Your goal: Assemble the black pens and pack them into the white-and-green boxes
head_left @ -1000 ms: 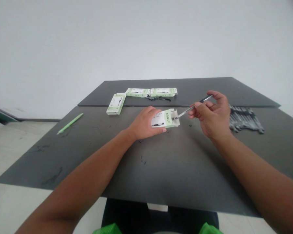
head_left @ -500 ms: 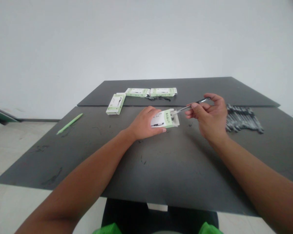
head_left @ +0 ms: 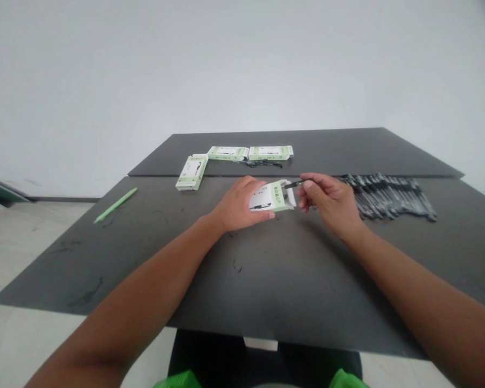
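My left hand [head_left: 242, 207] is closed around a white and green pen box [head_left: 271, 196], whose open end with loose flaps faces right. In the fingertips of my right hand [head_left: 327, 202] is a black pen [head_left: 294, 184], its far part inside the mouth of the box. How deep the pen reaches is hidden by the cardboard. Just right of that hand, a row of clear pens with black grips [head_left: 394, 196] lies side by side on the table, partly covered by the hand.
Three more pen boxes lie farther back: one at the left [head_left: 192, 172], one in the middle [head_left: 228, 153] and one at the right [head_left: 270, 152]. Some dark pens [head_left: 262, 163] lie before them. A green pen [head_left: 116, 205] rests at the left of the dark table [head_left: 226, 291].
My right hand has moved left toward the box, and the pen has slid farther into its mouth. More of the pen row shows now. My left hand and the box hold still.
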### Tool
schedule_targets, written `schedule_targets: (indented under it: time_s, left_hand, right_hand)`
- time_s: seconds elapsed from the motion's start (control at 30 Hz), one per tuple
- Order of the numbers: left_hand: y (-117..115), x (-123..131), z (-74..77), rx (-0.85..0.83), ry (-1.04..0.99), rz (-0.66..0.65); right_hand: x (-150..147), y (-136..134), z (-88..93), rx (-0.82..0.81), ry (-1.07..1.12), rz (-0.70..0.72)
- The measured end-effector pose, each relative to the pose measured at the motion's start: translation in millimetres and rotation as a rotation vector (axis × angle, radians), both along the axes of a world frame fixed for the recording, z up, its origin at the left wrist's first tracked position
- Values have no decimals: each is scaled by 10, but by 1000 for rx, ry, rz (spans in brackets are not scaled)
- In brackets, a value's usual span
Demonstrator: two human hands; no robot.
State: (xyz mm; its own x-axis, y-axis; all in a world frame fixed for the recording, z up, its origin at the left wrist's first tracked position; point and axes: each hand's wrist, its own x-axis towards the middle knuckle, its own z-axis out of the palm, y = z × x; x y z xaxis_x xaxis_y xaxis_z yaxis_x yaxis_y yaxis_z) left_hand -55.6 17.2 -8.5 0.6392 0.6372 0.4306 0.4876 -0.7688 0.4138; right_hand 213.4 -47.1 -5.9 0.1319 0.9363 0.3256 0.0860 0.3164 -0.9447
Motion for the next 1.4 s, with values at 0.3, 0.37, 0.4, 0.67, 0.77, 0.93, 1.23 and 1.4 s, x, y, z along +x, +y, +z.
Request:
schedule_targets:
  time_s: [0.3,0.37,0.4,0.67,0.77,0.93,1.23,1.4]
  left_hand:
    - [3,5,-18,17,0,-2]
    - [1,6,-15,22,0,-6]
    - [-1,6,-13,22,0,-8]
    - [-11,18,11,4,7,-18]
    - [-12,21,12,9,7,-22]
    - [-18,21,17,18,2,-26]
    - [-5,20,6,28,3,-31]
    - [-8,17,3,21,10,-16]
  right_hand:
    - [51,15,-5,102,-198,-65]
    - [42,35,-35,47,-126,-56]
    - [35,44,-48,22,-89,-54]
    - [27,34,-31,-17,-109,21]
    - [45,19,-3,55,-276,104]
    - [51,29,-29,50,-329,62]
    - [19,12,-20,70,-446,-87]
    - [55,25,-27,-52,-410,-153]
